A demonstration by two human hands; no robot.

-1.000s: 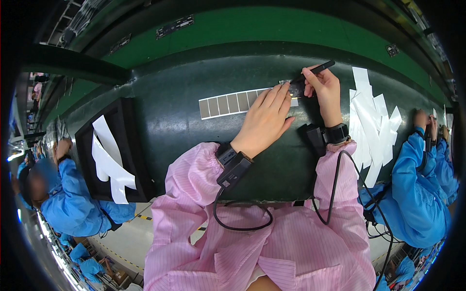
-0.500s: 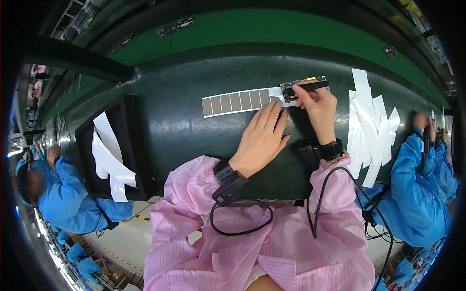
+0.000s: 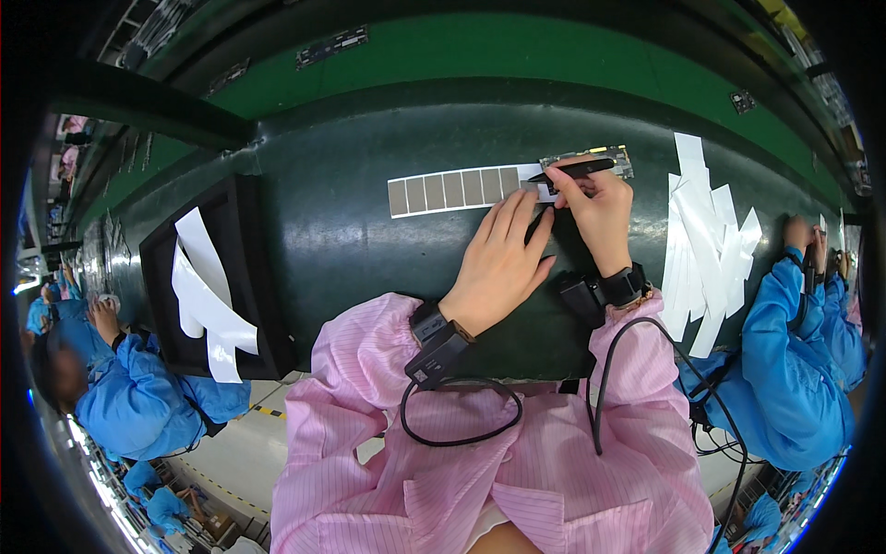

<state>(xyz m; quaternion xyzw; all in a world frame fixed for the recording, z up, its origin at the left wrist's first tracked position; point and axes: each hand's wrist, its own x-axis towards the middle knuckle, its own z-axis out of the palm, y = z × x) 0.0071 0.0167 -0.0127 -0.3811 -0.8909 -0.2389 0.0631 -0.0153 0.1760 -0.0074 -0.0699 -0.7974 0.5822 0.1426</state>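
Note:
A white backing strip (image 3: 528,171) with a row of grey-brown rectangular stickers (image 3: 462,189) lies across the dark green bench. My left hand (image 3: 494,263) rests palm down, fingers stretched out, fingertips on the strip's near edge around its right part. In my right hand (image 3: 600,208) I pinch a slim black pointed tool (image 3: 587,169), pen-like or tweezers; I cannot tell which. Its tip points left, at the strip's right part, beside the last stickers. Just behind my right fingers lies a circuit board (image 3: 620,161), partly hidden by the hand and tool.
Several loose white strips (image 3: 709,240) are piled on the right. At left a black tray (image 3: 254,249) holds curled white strips (image 3: 205,286). A green surface (image 3: 461,51) with circuit boards (image 3: 332,48) runs along the back. People in blue (image 3: 794,369) sit on both sides.
My right hand has moved slightly left and nearer, bringing the tool's tip from over the circuit board to the strip. My left hand stays almost in place.

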